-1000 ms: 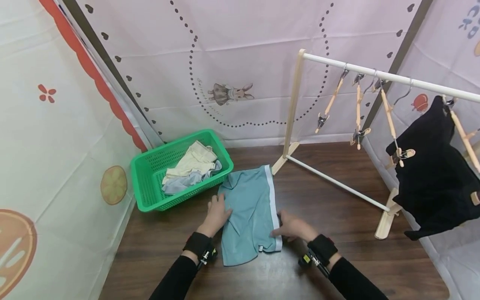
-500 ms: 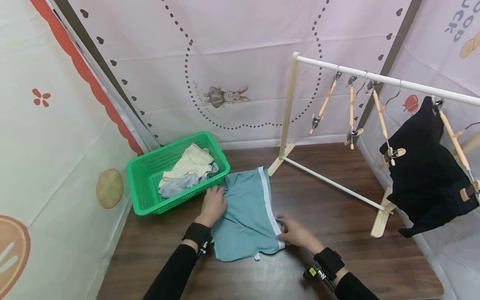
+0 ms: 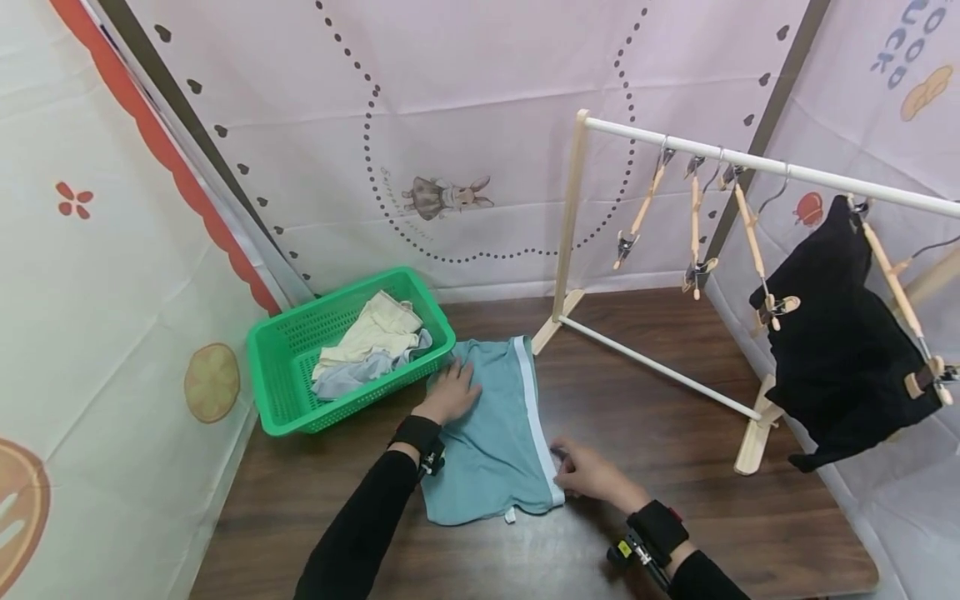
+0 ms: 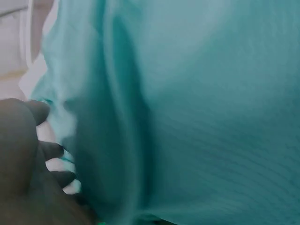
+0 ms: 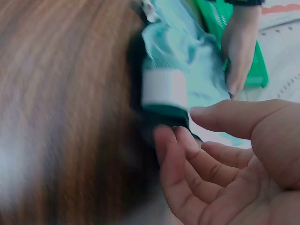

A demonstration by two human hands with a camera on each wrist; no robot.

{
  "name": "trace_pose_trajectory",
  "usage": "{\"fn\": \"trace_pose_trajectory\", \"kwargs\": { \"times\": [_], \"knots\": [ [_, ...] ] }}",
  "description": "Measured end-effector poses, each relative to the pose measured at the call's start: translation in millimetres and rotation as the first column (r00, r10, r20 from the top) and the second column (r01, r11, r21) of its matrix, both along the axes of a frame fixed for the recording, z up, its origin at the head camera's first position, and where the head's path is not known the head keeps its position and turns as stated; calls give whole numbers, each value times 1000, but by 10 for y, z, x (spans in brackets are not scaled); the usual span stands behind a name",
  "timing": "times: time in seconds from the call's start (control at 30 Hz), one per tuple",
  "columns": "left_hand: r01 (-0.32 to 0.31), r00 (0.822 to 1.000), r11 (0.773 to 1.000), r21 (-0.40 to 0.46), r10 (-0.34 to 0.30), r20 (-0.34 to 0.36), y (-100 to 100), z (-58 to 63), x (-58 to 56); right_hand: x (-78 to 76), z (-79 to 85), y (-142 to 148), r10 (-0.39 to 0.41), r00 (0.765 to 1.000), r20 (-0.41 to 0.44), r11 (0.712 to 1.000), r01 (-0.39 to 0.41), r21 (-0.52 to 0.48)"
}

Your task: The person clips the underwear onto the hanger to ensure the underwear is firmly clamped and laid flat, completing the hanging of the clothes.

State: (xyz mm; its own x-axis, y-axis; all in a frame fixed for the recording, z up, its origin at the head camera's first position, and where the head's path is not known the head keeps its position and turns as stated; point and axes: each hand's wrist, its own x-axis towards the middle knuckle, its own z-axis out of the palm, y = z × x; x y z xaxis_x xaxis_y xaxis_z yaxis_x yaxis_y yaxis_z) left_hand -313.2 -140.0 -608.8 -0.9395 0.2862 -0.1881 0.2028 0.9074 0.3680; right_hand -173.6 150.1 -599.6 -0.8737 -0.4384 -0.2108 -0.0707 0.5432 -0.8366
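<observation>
A teal garment (image 3: 491,450) with a white waistband (image 3: 533,408) lies on the brown wooden surface; a small white tag (image 3: 510,516) sticks out at its near edge. My left hand (image 3: 452,392) rests on its upper left part, fingers extended; the left wrist view is mostly filled by teal cloth (image 4: 211,103). At the near right corner is my right hand (image 3: 592,477). In the right wrist view, the thumb tip of that right hand (image 5: 220,164) meets the waistband's edge, and the bent fingers stand apart from the thumb beside the band's end.
A green basket (image 3: 300,423) with cream (image 3: 378,325) and light blue cloth (image 3: 348,375) stands touching-close at the garment's left. To the right stands a rack with a white rail (image 3: 817,173), several clip hangers (image 3: 643,208) and a black garment (image 3: 825,350). Printed fabric walls enclose the area.
My left hand went to the garment's left edge by the basket, then back over the cloth. The garment's near left part has spread wider and flatter. My right hand stays at the waistband corner.
</observation>
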Motion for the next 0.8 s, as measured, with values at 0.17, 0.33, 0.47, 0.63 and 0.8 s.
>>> {"fn": "trace_pose_trajectory", "kwargs": {
  "times": [0.17, 0.33, 0.47, 0.63, 0.8],
  "knots": [
    [57, 998, 995, 81, -54, -44, 263, 283, 75, -30, 192, 314, -114, 993, -36, 993, 115, 20],
    [97, 990, 981, 166, -78, -117, 569, 689, 26, 3, 485, 707, -210, 966, -153, 970, 225, 94],
    [61, 985, 976, 211, -24, -171, 777, 1014, -135, 95, 683, 960, -264, 951, -162, 953, 283, 107],
    [33, 973, 957, 290, 35, -227, 941, 1401, -448, 221, 814, 1164, -312, 938, -149, 935, 331, 125],
    [52, 956, 920, 388, 66, -285, 1105, 1786, -757, 298, 859, 1277, -337, 930, -143, 921, 358, 156]
  ]
}}
